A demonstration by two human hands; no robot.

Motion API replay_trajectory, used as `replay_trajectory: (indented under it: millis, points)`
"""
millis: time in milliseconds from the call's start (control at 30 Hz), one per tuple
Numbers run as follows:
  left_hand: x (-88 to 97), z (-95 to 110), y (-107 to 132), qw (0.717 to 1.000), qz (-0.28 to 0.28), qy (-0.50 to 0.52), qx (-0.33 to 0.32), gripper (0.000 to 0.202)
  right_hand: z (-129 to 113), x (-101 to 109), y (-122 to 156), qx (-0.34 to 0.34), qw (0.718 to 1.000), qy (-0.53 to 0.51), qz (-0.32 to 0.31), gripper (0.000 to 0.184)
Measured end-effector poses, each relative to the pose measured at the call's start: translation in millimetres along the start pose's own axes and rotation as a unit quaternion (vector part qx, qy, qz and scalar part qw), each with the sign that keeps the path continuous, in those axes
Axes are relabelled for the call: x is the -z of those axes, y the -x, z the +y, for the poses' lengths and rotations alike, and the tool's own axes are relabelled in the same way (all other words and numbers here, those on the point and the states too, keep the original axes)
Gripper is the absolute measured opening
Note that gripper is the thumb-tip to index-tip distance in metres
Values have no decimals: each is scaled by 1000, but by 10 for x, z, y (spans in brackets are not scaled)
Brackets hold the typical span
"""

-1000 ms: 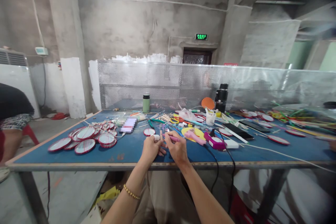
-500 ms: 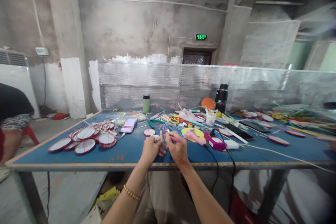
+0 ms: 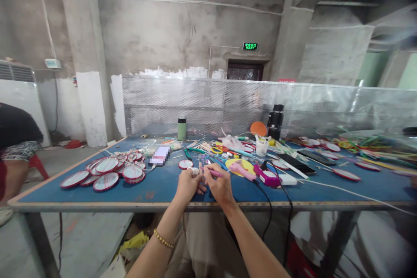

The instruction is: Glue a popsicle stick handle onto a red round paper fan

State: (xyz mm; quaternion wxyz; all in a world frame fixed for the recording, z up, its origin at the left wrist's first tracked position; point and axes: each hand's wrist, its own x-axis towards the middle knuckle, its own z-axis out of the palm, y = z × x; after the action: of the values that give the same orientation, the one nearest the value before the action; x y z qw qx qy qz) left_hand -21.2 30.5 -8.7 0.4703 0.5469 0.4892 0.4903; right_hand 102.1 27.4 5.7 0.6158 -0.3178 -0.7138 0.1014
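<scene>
Above the front edge of the table, my left hand (image 3: 188,184) is closed with a white wrap round one digit. It pinches a thin, pale flat stick (image 3: 200,163) that points up. My right hand (image 3: 223,186) is closed round a pink pen-like tool (image 3: 215,173), its tip close to or touching the stick; contact is too small to tell. Just beyond my left hand lies a small round red-rimmed disc (image 3: 185,164). Green-handled pliers (image 3: 192,151) lie behind it. To the right of my right hand are a pink glue-gun-shaped tool (image 3: 243,168) and a yellow disc (image 3: 232,163).
Red-rimmed discs (image 3: 106,181) are piled at the left, near a phone (image 3: 159,156). A green bottle (image 3: 181,129) and black flask (image 3: 276,121) stand at the back. A purple power block (image 3: 269,176) with cables sits at right. A person (image 3: 19,134) is at far left.
My right hand has shifted slightly left, bringing the tip of the pink tool closer to the stick. My left hand stays almost still.
</scene>
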Motion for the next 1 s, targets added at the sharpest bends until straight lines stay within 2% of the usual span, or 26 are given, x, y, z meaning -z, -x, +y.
replay_trajectory:
  millis: [467, 733, 1000]
  points:
    - [2, 22, 11, 1000, -2, -8, 2, 27, 25, 6, 9, -7, 999, 13, 33, 23]
    - [-1, 19, 14, 1000, 0, 2, -1, 27, 13, -1, 15, 7, 1000, 2, 3, 24]
    - [5, -12, -3, 1000, -6, 16, -8, 28, 28, -11, 6, 10, 1000, 8, 1, 22]
